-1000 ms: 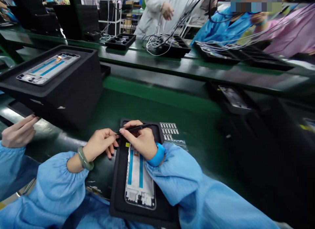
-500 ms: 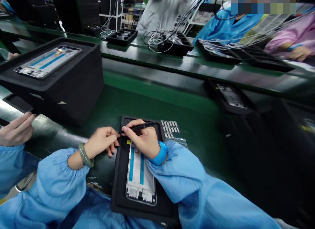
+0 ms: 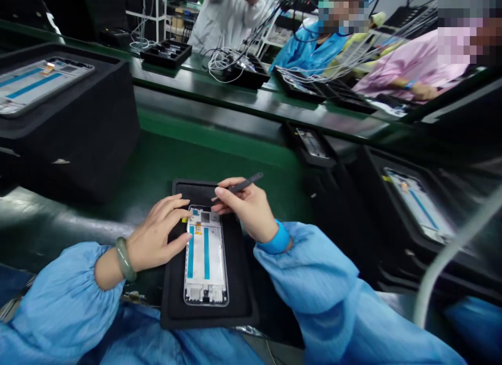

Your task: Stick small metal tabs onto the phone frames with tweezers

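A phone frame (image 3: 214, 250) with two blue strips lies in a black foam tray (image 3: 243, 297) at the bottom centre. My left hand (image 3: 160, 231), a green bangle on its wrist, has its fingers spread at the frame's upper left edge, beside a small yellow tab (image 3: 184, 219). Pinched in my right hand (image 3: 251, 205) is a dark tweezers-like tool (image 3: 247, 182), its tip pointing down-left just above the frame's top right corner. Whether the tip holds anything is too small to tell.
Stacked black foam trays (image 3: 90, 119) with a phone frame on top stand at the left. More foam trays (image 3: 368, 197) with frames are at the right. Beyond the green bench, a raised shelf holds black bins (image 3: 167, 54) and white cables. Several people sit or stand behind.
My left hand has opened and moved onto the frame's left edge. My right hand has drawn back rightward with the tool, uncovering the frame's top. The view has shifted right.
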The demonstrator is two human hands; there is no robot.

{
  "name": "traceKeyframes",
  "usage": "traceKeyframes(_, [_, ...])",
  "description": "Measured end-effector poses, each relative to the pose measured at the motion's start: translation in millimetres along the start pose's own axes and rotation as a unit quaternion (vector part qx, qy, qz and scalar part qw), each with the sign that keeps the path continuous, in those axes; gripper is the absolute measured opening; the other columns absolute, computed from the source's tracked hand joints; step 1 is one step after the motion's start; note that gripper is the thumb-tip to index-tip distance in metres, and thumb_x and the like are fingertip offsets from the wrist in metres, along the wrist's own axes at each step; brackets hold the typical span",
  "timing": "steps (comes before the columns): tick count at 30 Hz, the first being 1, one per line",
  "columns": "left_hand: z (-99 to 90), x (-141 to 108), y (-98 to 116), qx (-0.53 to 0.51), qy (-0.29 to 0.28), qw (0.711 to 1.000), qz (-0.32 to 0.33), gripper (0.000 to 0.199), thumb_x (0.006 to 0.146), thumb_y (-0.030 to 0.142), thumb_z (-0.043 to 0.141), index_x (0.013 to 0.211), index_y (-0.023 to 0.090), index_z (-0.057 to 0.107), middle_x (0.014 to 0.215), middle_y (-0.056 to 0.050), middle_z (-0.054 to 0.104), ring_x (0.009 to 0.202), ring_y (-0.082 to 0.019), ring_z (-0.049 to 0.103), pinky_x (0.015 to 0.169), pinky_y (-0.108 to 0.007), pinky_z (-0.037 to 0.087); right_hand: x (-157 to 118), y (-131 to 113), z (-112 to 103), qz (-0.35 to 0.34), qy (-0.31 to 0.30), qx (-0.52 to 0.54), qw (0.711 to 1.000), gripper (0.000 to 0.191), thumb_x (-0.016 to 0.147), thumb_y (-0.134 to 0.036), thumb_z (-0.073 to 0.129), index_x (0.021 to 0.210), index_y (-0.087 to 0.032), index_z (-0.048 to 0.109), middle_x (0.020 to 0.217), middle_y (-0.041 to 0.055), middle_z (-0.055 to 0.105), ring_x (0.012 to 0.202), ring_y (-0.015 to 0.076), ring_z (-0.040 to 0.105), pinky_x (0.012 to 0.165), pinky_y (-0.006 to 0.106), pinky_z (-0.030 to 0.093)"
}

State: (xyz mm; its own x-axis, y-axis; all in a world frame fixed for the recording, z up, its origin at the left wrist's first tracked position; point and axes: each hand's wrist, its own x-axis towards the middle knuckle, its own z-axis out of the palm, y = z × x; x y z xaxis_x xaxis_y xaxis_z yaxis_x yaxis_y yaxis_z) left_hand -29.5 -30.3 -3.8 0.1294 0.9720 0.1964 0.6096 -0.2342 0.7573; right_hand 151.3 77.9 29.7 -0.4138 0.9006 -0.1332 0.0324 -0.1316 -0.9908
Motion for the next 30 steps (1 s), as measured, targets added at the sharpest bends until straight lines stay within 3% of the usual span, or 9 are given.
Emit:
traceKeyframes(5, [9.5, 2.0, -7.1, 0.039, -0.023, 0.998, 0.039, 0.026, 0.083, 0.024, 0.05, 0.108, 0.022, 0.054, 0.124, -0.007, 0.053, 0.126, -0.023, 0.036, 0.107, -0.048, 0.024, -5.1, 26.5, 1.7, 0.011, 0.0, 0.024, 1.0, 0.032, 0.067, -0.038, 0.071, 0.081, -0.015, 0.054, 0.061, 0.0, 0.064, 0.053, 0.0134, 0.066, 0.049, 0.02, 0.054])
traceKeyframes(10, [8.4, 4.1, -7.4, 0.045, -0.006, 0.999, 0.025, 0.016, 0.087, 0.023, 0.043, 0.099, 0.021, 0.054, 0.116, -0.007, 0.057, 0.121, -0.02, 0.041, 0.101, -0.043, 0.035, -11.6, 28.9, 6.8, -0.042, -0.027, 0.011, 0.999, 0.027, 0.068, -0.036, 0.071, 0.081, -0.018, 0.054, 0.071, 0.0013, 0.065, 0.06, 0.0147, 0.066, 0.057, 0.026, 0.056])
traceKeyframes(16, [8.6, 7.2, -5.5, 0.051, 0.005, 0.999, 0.011, 0.013, 0.087, 0.021, 0.043, 0.094, 0.021, 0.054, 0.108, -0.005, 0.06, 0.117, -0.02, 0.046, 0.099, -0.041, 0.038, -13.6, 37.2, 7.4, -0.138, -0.08, -0.078, 0.984, 0.021, 0.072, -0.032, 0.068, 0.086, -0.018, 0.059, 0.082, 0.0042, 0.065, 0.071, 0.0156, 0.065, 0.066, 0.029, 0.055])
traceKeyframes(21, [9.5, 7.9, -4.7, 0.067, 0.008, 0.998, 0.01, 0.014, 0.086, 0.021, 0.044, 0.092, 0.022, 0.056, 0.107, -0.005, 0.06, 0.116, -0.021, 0.047, 0.098, -0.042, 0.038, -17.0, 34.3, 11.4, -0.169, -0.065, -0.114, 0.977, 0.017, 0.073, -0.032, 0.068, 0.08, -0.018, 0.06, 0.082, 0.0039, 0.066, 0.074, 0.0154, 0.065, 0.068, 0.027, 0.055])
traceKeyframes(25, [9.2, 7.0, -5.7, 0.076, 0.009, 0.997, 0.011, 0.014, 0.084, 0.024, 0.048, 0.095, 0.021, 0.056, 0.109, -0.006, 0.059, 0.116, -0.021, 0.047, 0.097, -0.041, 0.039, -17.4, 25.5, 10.3, -0.127, -0.042, -0.053, 0.99, 0.018, 0.074, -0.033, 0.066, 0.075, -0.018, 0.057, 0.07, 0.0019, 0.064, 0.063, 0.0154, 0.067, 0.058, 0.025, 0.057])
traceKeyframes(30, [9.9, 5.3, -9.2, 0.117, -0.025, 0.992, 0.044, 0.043, 0.081, 0.03, 0.053, 0.122, 0.02, 0.043, 0.134, -0.011, 0.043, 0.131, -0.027, 0.029, 0.105, -0.05, 0.028, 0.5, 18.3, 0.7, -0.041, 0.0, 0.032, 0.999, 0.029, 0.07, -0.036, 0.068, 0.084, -0.017, 0.051, 0.066, -0.0014, 0.063, 0.053, 0.0136, 0.066, 0.049, 0.023, 0.056])
